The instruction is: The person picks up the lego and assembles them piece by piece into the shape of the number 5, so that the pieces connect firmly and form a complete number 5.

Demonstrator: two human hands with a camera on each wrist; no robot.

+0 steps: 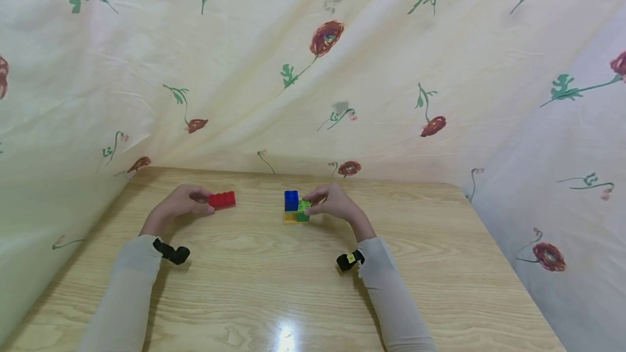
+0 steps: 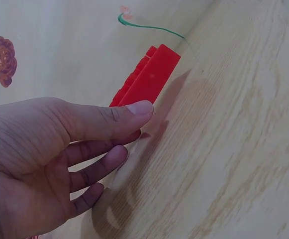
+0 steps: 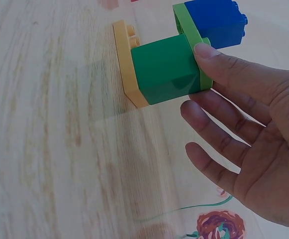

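Note:
My left hand (image 1: pixel 183 200) pinches one end of a red toy building brick (image 1: pixel 224 200) between thumb and fingers. The left wrist view shows the red brick (image 2: pixel 154 74) tilted, its studs facing left and its shadow on the wood. On the right, my right hand (image 1: pixel 335 202) holds a small stack by its light green plate (image 3: pixel 188 22), thumb on the plate's edge. A green brick (image 3: pixel 166 69) sits between that plate and an orange base plate (image 3: pixel 124 64). A blue brick (image 3: pixel 216 22) is attached on top of the light green plate, at the end away from the hand.
Both hands are over a light wood table (image 1: pixel 244 276). A pale curtain (image 1: pixel 254 69) printed with flowers hangs along its back and sides. Each wrist wears a black camera strap, seen at the left wrist camera (image 1: pixel 176 254) and right wrist camera (image 1: pixel 348 261).

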